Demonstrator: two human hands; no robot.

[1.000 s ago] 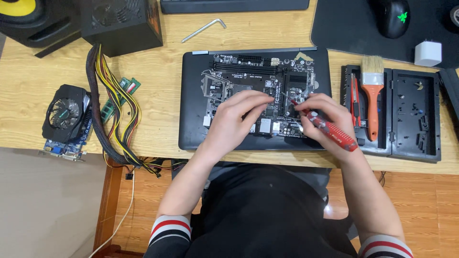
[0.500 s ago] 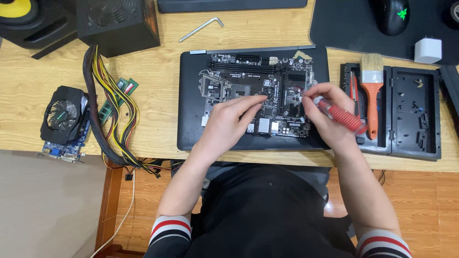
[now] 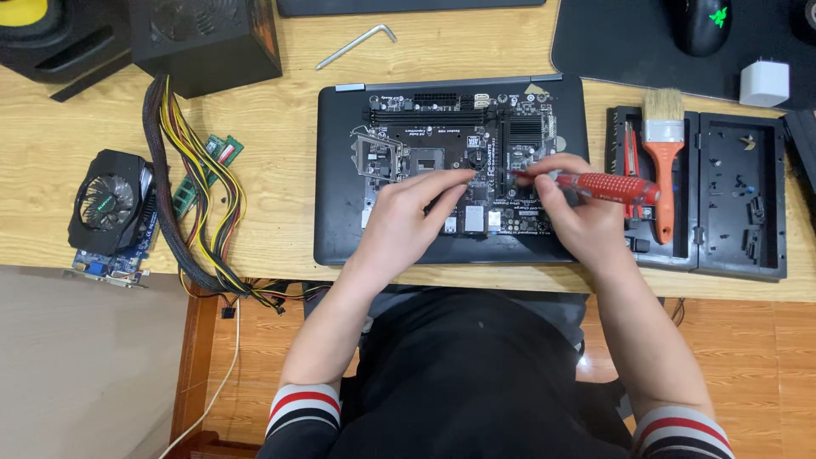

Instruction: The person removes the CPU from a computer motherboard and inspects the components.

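Observation:
A dark motherboard (image 3: 442, 149) lies on a black laptop lid (image 3: 340, 212) at the desk's middle. My right hand (image 3: 578, 212) grips a red-handled screwdriver (image 3: 608, 187), held nearly level with its tip pointing left at the board near the round coin cell. My left hand (image 3: 408, 225) rests on the board's lower middle, fingers stretched toward the screwdriver's tip, holding nothing I can see.
A black open tool case (image 3: 739, 195) with an orange-handled brush (image 3: 663, 161) sits on the right. On the left lie a graphics card (image 3: 110, 208), memory sticks (image 3: 208, 174), and a power supply (image 3: 204, 38) with its cable bundle (image 3: 191, 195). An L-shaped hex key (image 3: 357, 44), a mouse (image 3: 704, 24) and a white adapter (image 3: 763, 82) lie at the back.
My right hand has swung the screwdriver from pointing down-right to nearly level, its tip now on the board. My left hand's fingers have stretched out toward the tip.

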